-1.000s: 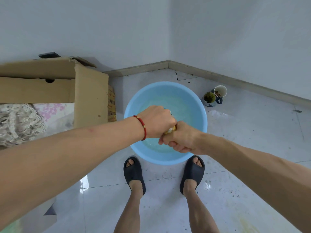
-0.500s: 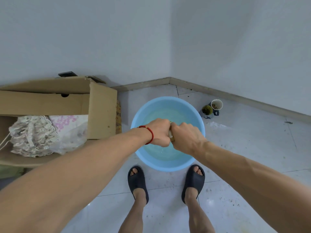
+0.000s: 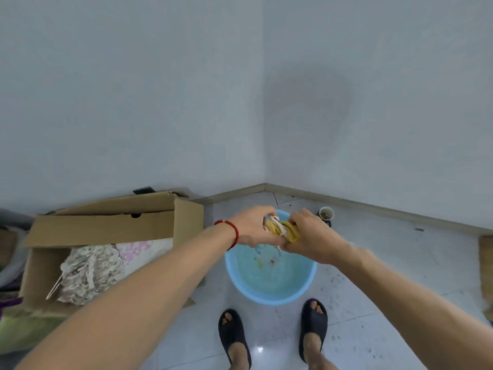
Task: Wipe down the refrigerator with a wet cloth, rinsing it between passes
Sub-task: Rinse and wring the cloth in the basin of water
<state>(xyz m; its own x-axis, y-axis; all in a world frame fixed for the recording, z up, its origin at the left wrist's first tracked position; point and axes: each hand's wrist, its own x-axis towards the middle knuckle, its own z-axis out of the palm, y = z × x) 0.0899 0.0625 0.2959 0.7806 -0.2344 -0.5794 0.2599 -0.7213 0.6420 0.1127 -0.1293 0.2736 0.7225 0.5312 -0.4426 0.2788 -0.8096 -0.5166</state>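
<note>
Leftmost, an open cardboard box (image 3: 106, 225) containing lace and floral fabric (image 3: 90, 271) stands on the tiled floor (image 3: 386, 263). Next, the left hand (image 3: 252, 227), with a red bracelet (image 3: 232, 231) at the wrist, and the right hand (image 3: 306, 236) each curl their fingers around one end of the bunched yellow-and-white cloth (image 3: 282, 229), held directly above the blue basin (image 3: 269, 297) of water. Beyond the basin, near the wall, stands a small cup (image 3: 326, 213).

A home room corner: tiled floor (image 3: 386, 263), cardboard box (image 3: 106, 225) of linens, plastic basin (image 3: 269, 297).
</note>
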